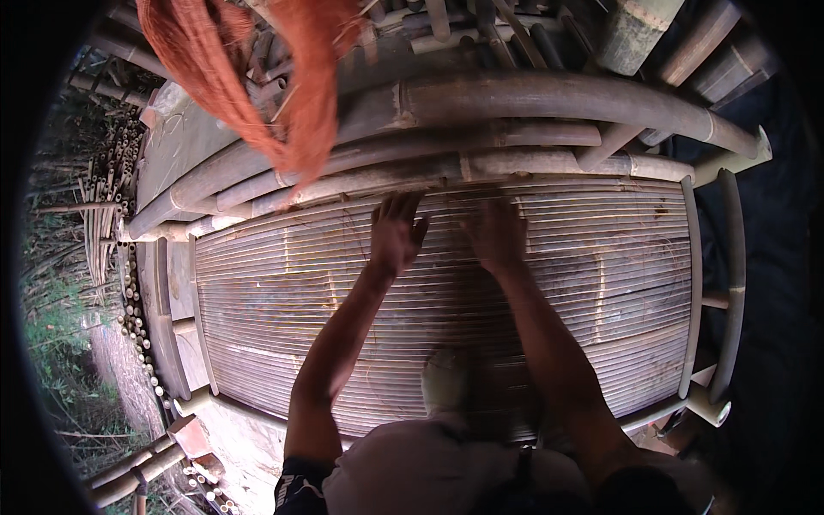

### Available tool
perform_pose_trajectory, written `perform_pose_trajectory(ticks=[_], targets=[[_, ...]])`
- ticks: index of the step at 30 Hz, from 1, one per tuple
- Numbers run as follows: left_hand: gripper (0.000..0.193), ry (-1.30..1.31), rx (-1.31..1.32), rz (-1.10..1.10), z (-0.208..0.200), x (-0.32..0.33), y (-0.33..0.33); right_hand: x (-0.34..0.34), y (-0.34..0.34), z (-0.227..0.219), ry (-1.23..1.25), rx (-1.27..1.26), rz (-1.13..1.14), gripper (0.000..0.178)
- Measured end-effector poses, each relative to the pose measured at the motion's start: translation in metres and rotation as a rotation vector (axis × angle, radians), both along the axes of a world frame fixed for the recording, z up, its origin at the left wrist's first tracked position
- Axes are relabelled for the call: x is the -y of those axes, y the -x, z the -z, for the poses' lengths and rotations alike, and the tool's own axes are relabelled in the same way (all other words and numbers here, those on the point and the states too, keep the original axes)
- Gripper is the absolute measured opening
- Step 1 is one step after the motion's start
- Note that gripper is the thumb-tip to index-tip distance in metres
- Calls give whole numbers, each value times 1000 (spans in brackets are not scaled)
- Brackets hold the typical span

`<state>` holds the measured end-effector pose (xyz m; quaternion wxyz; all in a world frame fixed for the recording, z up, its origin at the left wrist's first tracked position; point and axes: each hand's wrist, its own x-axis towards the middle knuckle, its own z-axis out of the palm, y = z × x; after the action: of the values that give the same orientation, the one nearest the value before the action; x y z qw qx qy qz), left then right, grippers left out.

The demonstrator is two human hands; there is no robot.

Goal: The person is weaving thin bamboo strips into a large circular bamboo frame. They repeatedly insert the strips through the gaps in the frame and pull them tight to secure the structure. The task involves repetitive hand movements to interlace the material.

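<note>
Both hands reach over a bamboo bench or bed with a slatted top (601,300). My left hand (396,233) is near the far edge of the slats. Its fingers stretch forward with the thumb apart, and nothing shows in it. Level with it, my right hand (498,233) is dark and smeared by motion, so its finger pose is unclear. Whether either hand touches the slats I cannot tell. Thick bamboo rails (532,99) run along the far side, just beyond the fingertips. A light-coloured foot or shoe (445,382) shows over the slats between my forearms.
A bundle of orange-red strands (305,112) hangs blurred in front of the far rails at left. Bamboo poles (639,30) crowd the back. At left lie stacked cut bamboo (107,189) and green plants (64,343). Dark cloth (777,257) hangs at right.
</note>
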<state>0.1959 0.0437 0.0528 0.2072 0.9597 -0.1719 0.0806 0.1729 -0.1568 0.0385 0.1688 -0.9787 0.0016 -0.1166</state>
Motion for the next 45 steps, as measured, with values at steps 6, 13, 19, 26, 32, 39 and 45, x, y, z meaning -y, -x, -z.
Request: perform_pose_trajectory(ticks=[6,13,19,26,32,39,45], targets=[[33,-48,-460,22,65,5,-83,-13,-11,6,-51,-356,-58,26],[36,54,-535,152,102,-21,-117,110,12,-95,-640,-708,-273,24],[40,33,-490,166,88,-2,-119,125,15,-163,-343,-597,-322,24],[37,117,-447,245,102,2,-122,211,27,-332,-921,-156,-447,27],[39,188,-518,160,118,-18,-126,248,50,-377,-960,171,-1183,28],[28,424,-680,65,93,-11,-109,241,-9,-262,-1200,-199,-649,117],[29,363,-589,70,80,0,-107,181,-45,-99,-484,-197,145,23]])
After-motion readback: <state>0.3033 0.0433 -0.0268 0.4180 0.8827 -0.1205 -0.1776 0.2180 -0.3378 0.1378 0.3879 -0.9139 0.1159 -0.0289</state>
